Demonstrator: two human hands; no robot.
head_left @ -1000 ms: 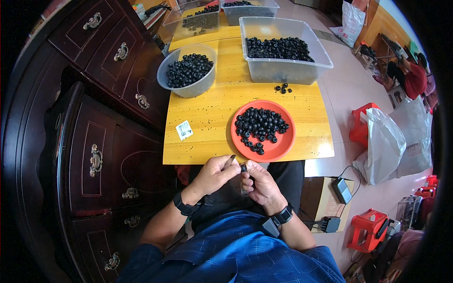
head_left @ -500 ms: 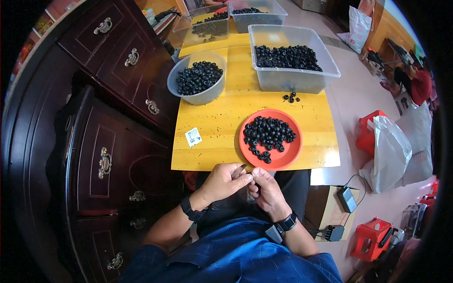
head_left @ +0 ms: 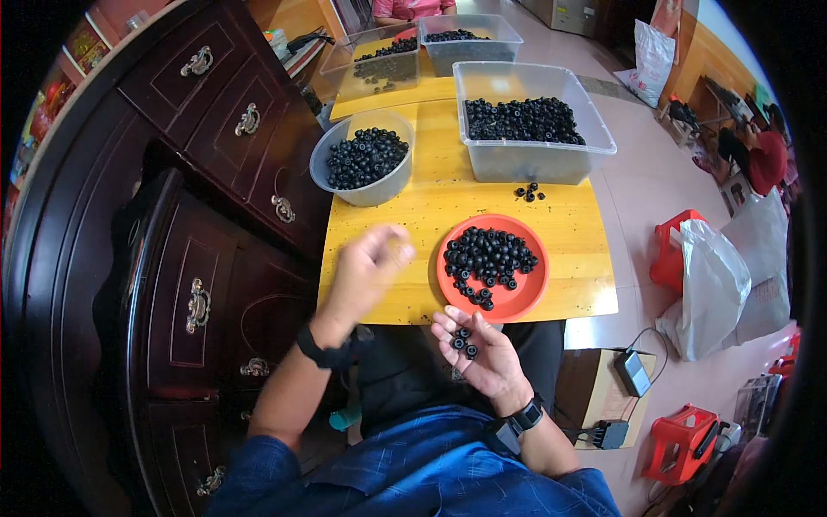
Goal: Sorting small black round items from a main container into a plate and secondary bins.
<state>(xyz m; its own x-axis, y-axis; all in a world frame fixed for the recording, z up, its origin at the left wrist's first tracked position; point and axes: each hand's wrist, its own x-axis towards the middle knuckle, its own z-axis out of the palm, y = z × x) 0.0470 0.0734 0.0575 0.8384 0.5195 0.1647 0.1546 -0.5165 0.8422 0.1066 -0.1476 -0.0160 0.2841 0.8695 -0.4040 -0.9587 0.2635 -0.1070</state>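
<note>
My right hand (head_left: 487,362) is turned palm up just below the table's front edge, fingers loosely curled. Several small black round rubber-like parts with holes (head_left: 465,346) rest in it. My left hand (head_left: 366,267) hovers over the front left of the yellow table (head_left: 405,302), smeared by motion. Its fingers are bent, and whether anything is between them cannot be made out. Between the hands and slightly farther off, a red plate (head_left: 522,303) bears a heap of the same black parts (head_left: 489,254).
Behind the plate stand a large clear bin (head_left: 538,164) and a round clear tub (head_left: 370,191), both holding black parts. A few parts (head_left: 530,192) lie loose by the bin. A dark wooden cabinet (head_left: 207,258) borders the left; red stools (head_left: 680,444) stand right. People sit farther away.
My hands have come apart. The left has moved up and left over the table, now covering the white label. The right has turned palm up, showing black parts in it.
</note>
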